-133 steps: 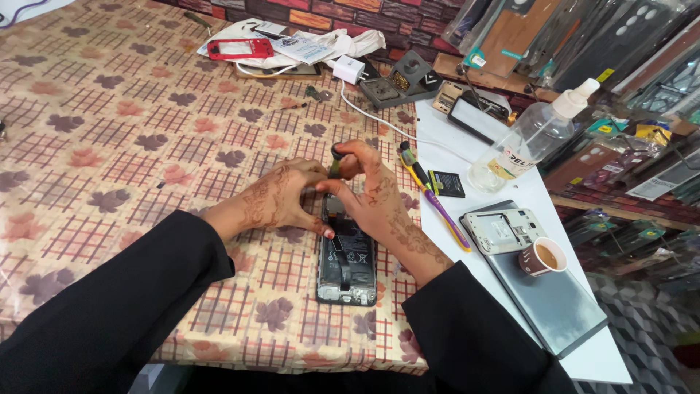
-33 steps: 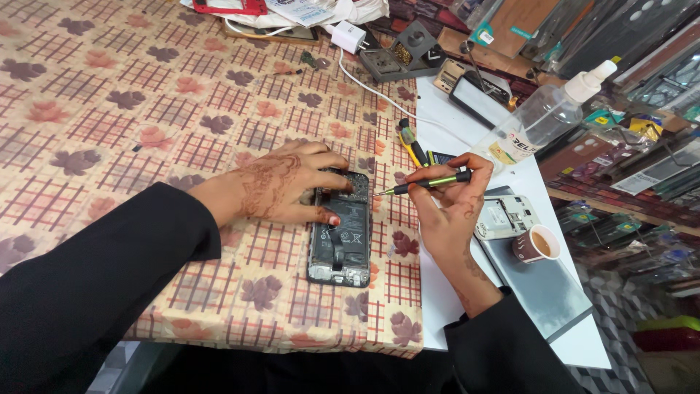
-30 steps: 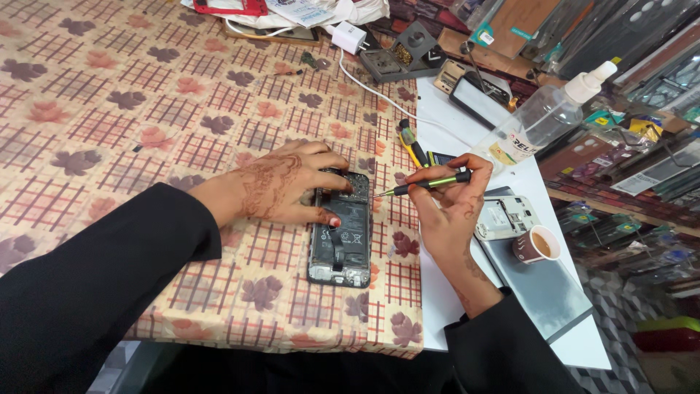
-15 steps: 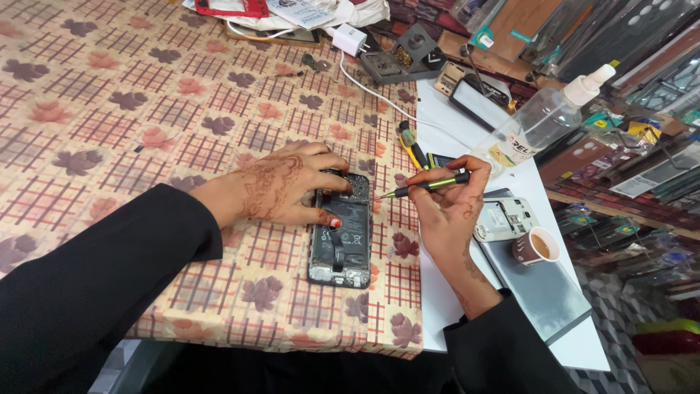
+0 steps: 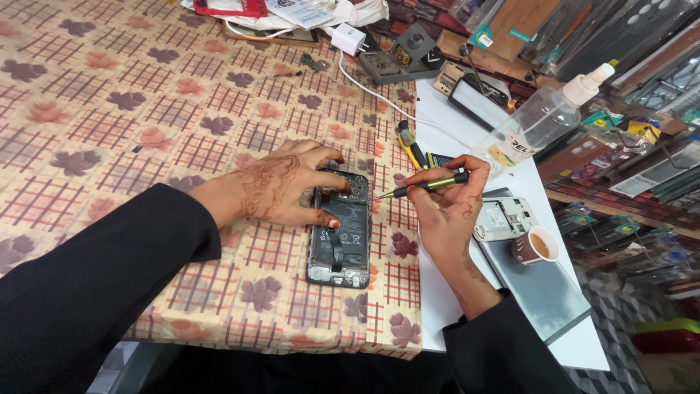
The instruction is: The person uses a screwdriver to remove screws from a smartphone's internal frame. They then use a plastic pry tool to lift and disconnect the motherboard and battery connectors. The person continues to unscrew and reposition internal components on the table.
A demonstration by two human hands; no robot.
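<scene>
A clear spray bottle (image 5: 545, 115) with a white label stands beyond a small dark screen (image 5: 477, 93).

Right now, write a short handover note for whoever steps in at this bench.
Left hand: pressed flat on the upper part of the opened phone, steadying it on the patterned tablecloth.
Right hand: holds a small screwdriver, tip pointed at the phone's top right edge.
Done: back cover is off, insides exposed.
Left: work at the top of the phone is under way.
Nearby: paper cup and clear bottle at right.
</scene>
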